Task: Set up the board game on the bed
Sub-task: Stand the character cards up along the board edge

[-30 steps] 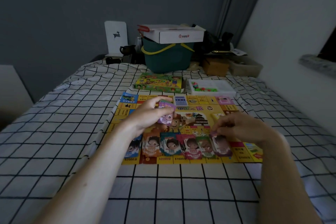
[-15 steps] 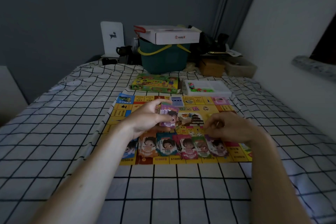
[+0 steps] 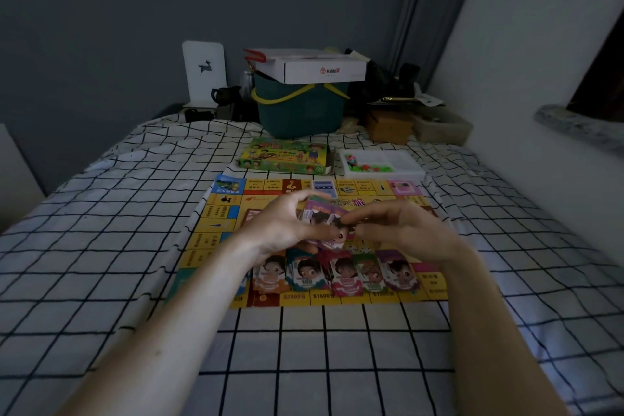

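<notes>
Left hand (image 3: 282, 224) clamped round a thick stack of purple-edged paper play-money notes (image 3: 324, 218), held above the middle of the yellow printed game board (image 3: 216, 240) spread flat on the black-and-white checked bedcover (image 3: 101, 246). Right hand (image 3: 401, 230) brought across within the last second from the row of sorted note piles (image 3: 337, 275) just below both hands; now fingertips (image 3: 347, 220) closed together, pinching the top note of the stack. Row unchanged: roughly five or six piles overlapping along the near edge of the board. Judged: another note about to be dealt; money sorting partly done, stack not yet exhausted. Beyond the hands, green cardboard game box (image 3: 285, 159) and white plastic tray of small coloured pieces (image 3: 381, 164) lying untouched off the board's far edge; pieces apparently not yet placed.
</notes>
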